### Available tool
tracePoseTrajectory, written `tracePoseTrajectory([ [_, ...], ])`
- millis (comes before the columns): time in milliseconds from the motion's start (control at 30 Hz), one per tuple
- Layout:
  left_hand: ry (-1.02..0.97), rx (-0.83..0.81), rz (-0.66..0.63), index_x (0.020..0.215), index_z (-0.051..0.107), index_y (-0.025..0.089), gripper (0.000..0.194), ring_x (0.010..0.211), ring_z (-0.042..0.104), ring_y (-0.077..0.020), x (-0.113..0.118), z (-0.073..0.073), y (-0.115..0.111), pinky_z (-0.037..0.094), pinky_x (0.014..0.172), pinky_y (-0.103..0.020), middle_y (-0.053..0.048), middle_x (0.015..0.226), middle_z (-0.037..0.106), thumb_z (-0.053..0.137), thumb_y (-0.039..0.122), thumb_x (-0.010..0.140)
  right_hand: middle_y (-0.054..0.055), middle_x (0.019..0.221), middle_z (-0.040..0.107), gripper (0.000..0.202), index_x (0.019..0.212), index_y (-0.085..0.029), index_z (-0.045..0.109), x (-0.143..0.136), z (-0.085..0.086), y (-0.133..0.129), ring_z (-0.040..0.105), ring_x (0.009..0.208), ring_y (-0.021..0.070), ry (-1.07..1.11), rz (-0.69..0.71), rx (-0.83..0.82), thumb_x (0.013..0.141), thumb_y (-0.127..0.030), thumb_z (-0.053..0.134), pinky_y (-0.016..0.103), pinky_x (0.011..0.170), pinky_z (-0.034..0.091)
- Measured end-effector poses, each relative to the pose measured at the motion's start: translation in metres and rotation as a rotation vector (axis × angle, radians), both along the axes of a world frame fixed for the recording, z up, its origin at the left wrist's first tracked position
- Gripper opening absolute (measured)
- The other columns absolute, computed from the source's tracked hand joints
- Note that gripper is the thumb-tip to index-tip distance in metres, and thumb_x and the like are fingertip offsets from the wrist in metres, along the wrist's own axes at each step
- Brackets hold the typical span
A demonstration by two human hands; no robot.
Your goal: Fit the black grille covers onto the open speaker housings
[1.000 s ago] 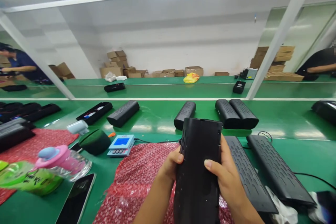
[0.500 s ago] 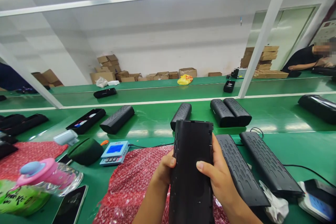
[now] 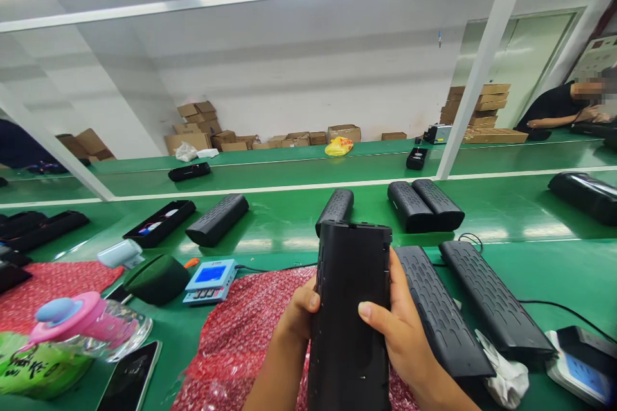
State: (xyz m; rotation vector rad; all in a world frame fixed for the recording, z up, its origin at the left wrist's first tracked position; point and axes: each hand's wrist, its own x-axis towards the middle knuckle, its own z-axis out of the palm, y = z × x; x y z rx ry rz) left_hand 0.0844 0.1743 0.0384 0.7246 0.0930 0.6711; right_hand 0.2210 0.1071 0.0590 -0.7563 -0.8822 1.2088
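While I watch the head view from afar, the left hand grips a black casing by its left edge and the right hand clasps its right, thumb pressed on the face; how the hidden fingers bend, I cannot tell. I see it over red bubble wrap.

The black casing is cut off at its near end and hides most fingers of the left hand and right hand. The blue screen at left is too small to read.
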Motion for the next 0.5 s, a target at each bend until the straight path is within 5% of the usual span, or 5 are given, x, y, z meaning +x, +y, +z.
tracePoseTrajectory([
  [333,0.010,0.020,0.038,0.091,0.074,0.011,0.039,0.071,0.071,-0.0243,0.001,0.001,-0.001,0.057,0.065,-0.026,-0.011,0.081,0.074,0.077,0.030,0.057,0.005,0.145,0.042,0.094,0.150,-0.030,0.010,0.003,-0.002,0.005,0.048,0.126,0.0240,0.017,0.043,0.042,0.075,-0.031,0.067,0.041,0.103,0.045],
  [500,0.007,0.042,0.062,0.088,0.073,0.010,0.040,0.065,0.070,-0.0245,-0.001,-0.002,0.002,0.056,0.061,-0.026,-0.011,0.072,0.073,0.079,0.030,0.053,0.007,0.148,0.035,0.097,0.149,-0.029,0.015,0.006,-0.011,0.011,0.038,0.134,0.0270,-0.092,0.026,0.067,0.072,-0.034,0.072,0.047,0.113,0.030],
])
